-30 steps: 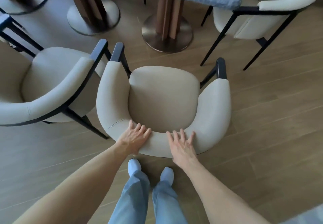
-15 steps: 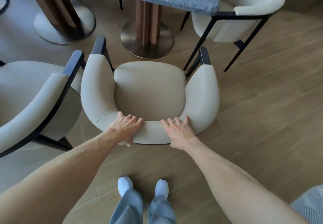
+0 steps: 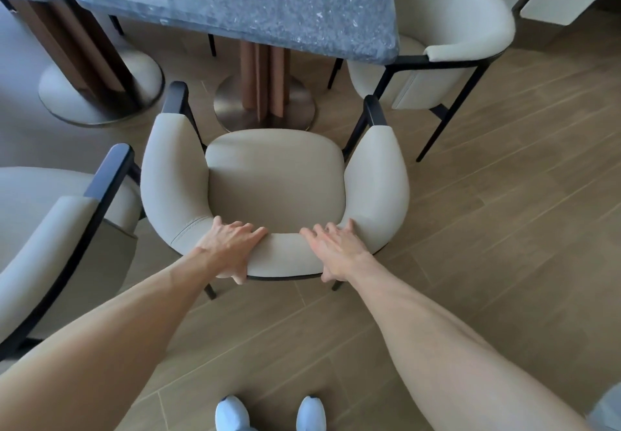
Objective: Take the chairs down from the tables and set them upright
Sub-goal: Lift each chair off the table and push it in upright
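Observation:
A beige padded armchair (image 3: 275,181) with black metal legs stands upright on the wood floor, its seat facing a dark speckled stone table (image 3: 255,3). My left hand (image 3: 232,249) lies over the left part of its curved backrest, fingers on top and thumb down the outer face. My right hand (image 3: 336,250) rests on the right part of the backrest the same way. The chair's front edge sits close to the table's round metal base (image 3: 235,108).
A second beige chair (image 3: 50,235) stands close on the left, nearly touching. A third chair (image 3: 453,44) stands at the table's right corner. Another pedestal base (image 3: 100,91) is at the back left. Open wood floor (image 3: 504,229) lies to the right.
The chair has slid forward toward the table under both hands. My arms have stretched out and my feet are farther behind the chair.

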